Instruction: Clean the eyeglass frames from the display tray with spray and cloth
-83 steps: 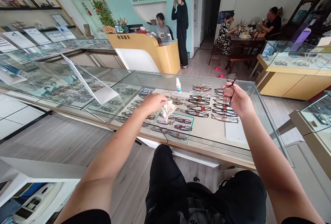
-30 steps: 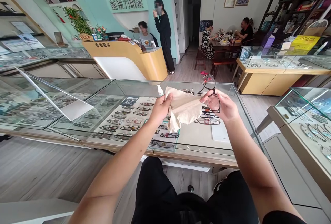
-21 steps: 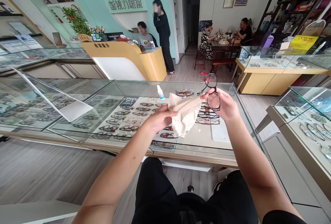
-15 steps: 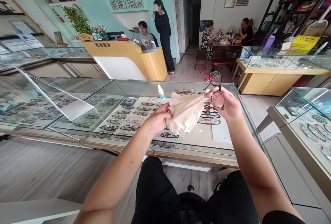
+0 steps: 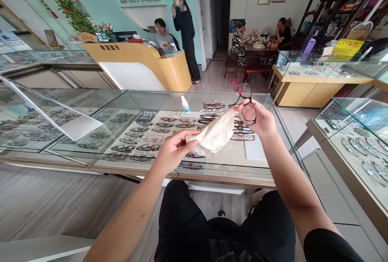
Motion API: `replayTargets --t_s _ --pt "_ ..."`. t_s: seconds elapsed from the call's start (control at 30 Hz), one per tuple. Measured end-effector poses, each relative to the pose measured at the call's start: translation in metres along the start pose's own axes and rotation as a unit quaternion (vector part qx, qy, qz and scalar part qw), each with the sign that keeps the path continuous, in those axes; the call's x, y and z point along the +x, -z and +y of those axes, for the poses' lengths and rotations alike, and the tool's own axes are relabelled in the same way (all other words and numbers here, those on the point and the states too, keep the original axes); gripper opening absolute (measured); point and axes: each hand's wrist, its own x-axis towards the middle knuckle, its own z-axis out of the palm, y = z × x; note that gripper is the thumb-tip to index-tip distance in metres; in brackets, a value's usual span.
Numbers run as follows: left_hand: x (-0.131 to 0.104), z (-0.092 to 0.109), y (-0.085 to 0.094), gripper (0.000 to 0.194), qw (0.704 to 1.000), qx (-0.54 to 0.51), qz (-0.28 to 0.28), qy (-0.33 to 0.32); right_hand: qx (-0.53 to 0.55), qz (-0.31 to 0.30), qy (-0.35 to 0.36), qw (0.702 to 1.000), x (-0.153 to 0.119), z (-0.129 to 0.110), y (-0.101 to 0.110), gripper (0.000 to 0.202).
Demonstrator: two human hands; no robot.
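Between my hands a cream cloth (image 5: pixel 214 135) is stretched above the glass display counter. My left hand (image 5: pixel 176 149) pinches its lower left corner between thumb and fingers. My right hand (image 5: pixel 260 117) grips a pair of dark-framed eyeglasses (image 5: pixel 249 112) at the middle, lenses one above the other, and its fingertips also pinch the cloth's upper right corner. Beyond the cloth, a small white spray bottle (image 5: pixel 185 105) stands upright on the counter. Under the glass lie rows of eyeglass frames (image 5: pixel 148 147), partly hidden by the cloth and my left hand.
A tilted mirror-like panel on a white stand (image 5: pixel 79 128) sits on the counter at left. More glass cases (image 5: pixel 360 133) stand at right. Behind are a yellow reception desk (image 5: pixel 172 70) with two people, and a dining table (image 5: pixel 260 47) with two seated people.
My left hand has moved left and slightly down, pulling the cloth into a narrower, tauter strip. My right hand still holds the eyeglasses and cloth corner. The whole view has shifted slightly.
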Motion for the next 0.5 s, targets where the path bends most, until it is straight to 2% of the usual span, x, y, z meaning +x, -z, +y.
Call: replayTargets --t_s 0.13,0.27,0.4,0.5 --pt "-0.012 0.021 0.018 0.038 0.982 0.141 0.105 -0.067 0.029 -0.002 -0.079 0.996 -0.014 0.002 0.003 0.039" --pt "-0.023 0.045 0.037 0.026 0.953 0.247 0.115 -0.133 -0.009 -0.009 -0.136 0.991 -0.035 -0.014 0.01 0.042" --pt "-0.038 0.06 0.053 0.016 0.927 0.308 0.109 -0.186 -0.176 0.039 -0.159 0.971 -0.058 -0.043 0.027 0.039" --pt "-0.05 0.067 0.062 0.014 0.913 0.343 0.119 -0.188 -0.36 0.085 -0.181 0.911 -0.075 -0.059 0.05 0.036"
